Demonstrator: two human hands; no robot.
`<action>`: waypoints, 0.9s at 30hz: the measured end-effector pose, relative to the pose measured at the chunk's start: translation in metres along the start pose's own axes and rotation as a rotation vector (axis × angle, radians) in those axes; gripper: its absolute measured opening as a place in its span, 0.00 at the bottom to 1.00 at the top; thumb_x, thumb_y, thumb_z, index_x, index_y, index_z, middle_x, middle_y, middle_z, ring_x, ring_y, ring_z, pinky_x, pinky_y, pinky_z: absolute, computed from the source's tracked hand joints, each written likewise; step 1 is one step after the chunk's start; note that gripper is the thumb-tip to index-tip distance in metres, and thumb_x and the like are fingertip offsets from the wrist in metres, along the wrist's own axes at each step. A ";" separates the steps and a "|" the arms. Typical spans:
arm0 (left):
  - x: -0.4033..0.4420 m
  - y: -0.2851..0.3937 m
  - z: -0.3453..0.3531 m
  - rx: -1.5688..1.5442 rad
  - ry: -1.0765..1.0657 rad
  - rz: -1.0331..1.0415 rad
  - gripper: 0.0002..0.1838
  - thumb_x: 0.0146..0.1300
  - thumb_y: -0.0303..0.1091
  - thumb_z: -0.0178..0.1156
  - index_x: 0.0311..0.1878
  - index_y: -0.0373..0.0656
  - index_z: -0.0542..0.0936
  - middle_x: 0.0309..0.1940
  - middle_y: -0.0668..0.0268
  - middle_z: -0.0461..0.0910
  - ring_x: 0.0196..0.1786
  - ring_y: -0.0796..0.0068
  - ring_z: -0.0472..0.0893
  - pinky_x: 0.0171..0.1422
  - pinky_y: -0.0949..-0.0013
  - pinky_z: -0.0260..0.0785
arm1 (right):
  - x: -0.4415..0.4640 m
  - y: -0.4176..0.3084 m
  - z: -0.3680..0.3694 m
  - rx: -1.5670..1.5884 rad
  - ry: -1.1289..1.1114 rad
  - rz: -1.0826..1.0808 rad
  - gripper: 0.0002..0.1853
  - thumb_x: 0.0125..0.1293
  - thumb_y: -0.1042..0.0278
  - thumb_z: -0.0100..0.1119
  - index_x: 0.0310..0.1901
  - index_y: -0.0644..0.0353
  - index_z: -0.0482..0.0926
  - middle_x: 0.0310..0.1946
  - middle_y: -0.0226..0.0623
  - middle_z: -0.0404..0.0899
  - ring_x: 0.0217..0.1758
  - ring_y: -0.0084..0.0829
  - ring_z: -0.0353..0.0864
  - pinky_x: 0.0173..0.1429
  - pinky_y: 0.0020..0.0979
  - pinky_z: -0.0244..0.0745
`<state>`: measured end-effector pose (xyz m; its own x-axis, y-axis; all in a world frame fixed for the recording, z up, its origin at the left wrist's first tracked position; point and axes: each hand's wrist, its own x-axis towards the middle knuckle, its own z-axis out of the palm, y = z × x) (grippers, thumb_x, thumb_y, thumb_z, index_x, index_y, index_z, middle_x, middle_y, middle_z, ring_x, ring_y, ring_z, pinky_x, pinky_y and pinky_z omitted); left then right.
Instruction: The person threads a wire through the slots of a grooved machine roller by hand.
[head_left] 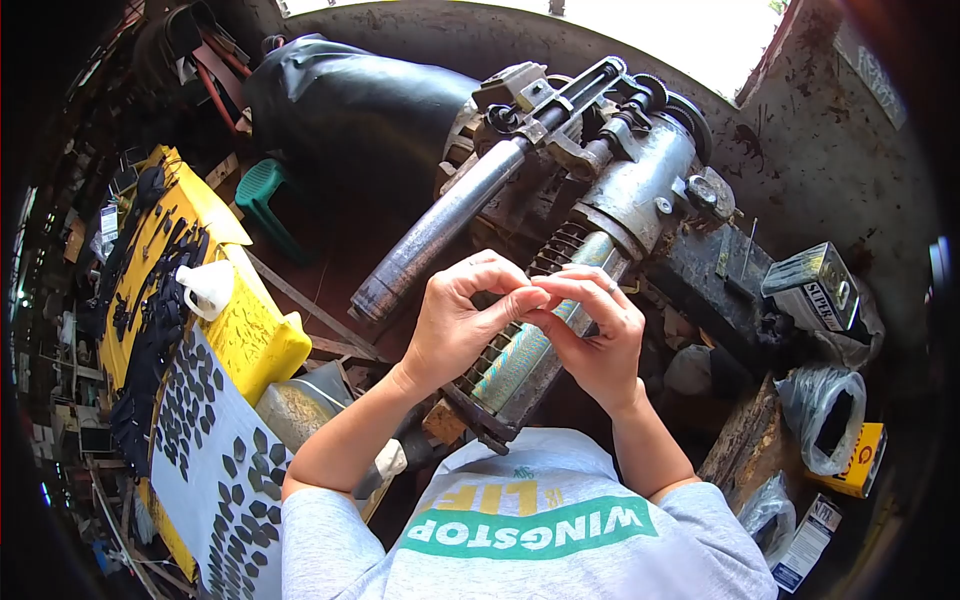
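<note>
My left hand (465,315) and my right hand (597,340) meet in front of my chest with fingertips pinched together. Whatever they hold, if anything, is too small or hidden to make out. A ring shows on a right-hand finger. Below and beyond the hands lies a metal machine (650,170) with a thick cylinder. A flat bar with a shimmering, multicoloured surface (515,370) runs from it towards me, with a row of dark coils (558,248) along its left side. A long steel roller (440,225) slants alongside, left of the hands.
At left, a yellow-covered surface (200,195) bears dark strips and a white jug (208,288); a pale sheet (190,500) carries many dark flat pieces. A green plastic stool (265,200) stands behind. On the right are a carton (815,290), plastic bags (820,420) and a yellow box (858,460).
</note>
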<state>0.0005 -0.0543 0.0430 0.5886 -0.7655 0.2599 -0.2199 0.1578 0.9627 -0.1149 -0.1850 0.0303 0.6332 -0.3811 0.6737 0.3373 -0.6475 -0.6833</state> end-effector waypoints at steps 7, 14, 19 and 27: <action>0.006 0.011 -0.008 -0.025 -0.244 -0.112 0.07 0.66 0.26 0.66 0.44 0.36 0.88 0.40 0.63 0.85 0.44 0.78 0.82 0.52 0.73 0.75 | 0.002 0.001 -0.014 0.060 -0.049 -0.054 0.14 0.49 0.79 0.77 0.39 0.58 0.87 0.34 0.36 0.84 0.38 0.31 0.84 0.42 0.29 0.80; -0.004 0.017 -0.006 -0.056 -0.232 -0.178 0.09 0.70 0.28 0.62 0.47 0.34 0.87 0.42 0.63 0.84 0.46 0.78 0.81 0.54 0.75 0.74 | -0.012 0.015 -0.034 0.110 0.121 0.120 0.04 0.65 0.84 0.61 0.38 0.66 0.82 0.36 0.38 0.81 0.35 0.26 0.81 0.40 0.27 0.76; -0.026 0.005 -0.028 0.371 -0.194 -0.101 0.06 0.60 0.25 0.71 0.39 0.35 0.87 0.36 0.65 0.82 0.39 0.82 0.82 0.44 0.77 0.75 | -0.036 0.053 -0.079 0.124 0.299 0.243 0.17 0.78 0.69 0.52 0.28 0.64 0.73 0.25 0.28 0.68 0.23 0.16 0.68 0.28 0.22 0.63; -0.034 -0.043 -0.042 0.072 -0.145 -0.338 0.09 0.52 0.26 0.77 0.35 0.39 0.86 0.34 0.72 0.79 0.35 0.87 0.80 0.42 0.82 0.75 | -0.128 0.158 -0.136 -0.662 -0.229 0.647 0.18 0.65 0.73 0.63 0.55 0.65 0.75 0.46 0.48 0.78 0.27 0.33 0.79 0.44 0.36 0.77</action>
<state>0.0227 -0.0082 -0.0040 0.5220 -0.8482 -0.0896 -0.0895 -0.1590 0.9832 -0.2371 -0.3287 -0.1256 0.7033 -0.7036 0.1013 -0.5450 -0.6252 -0.5586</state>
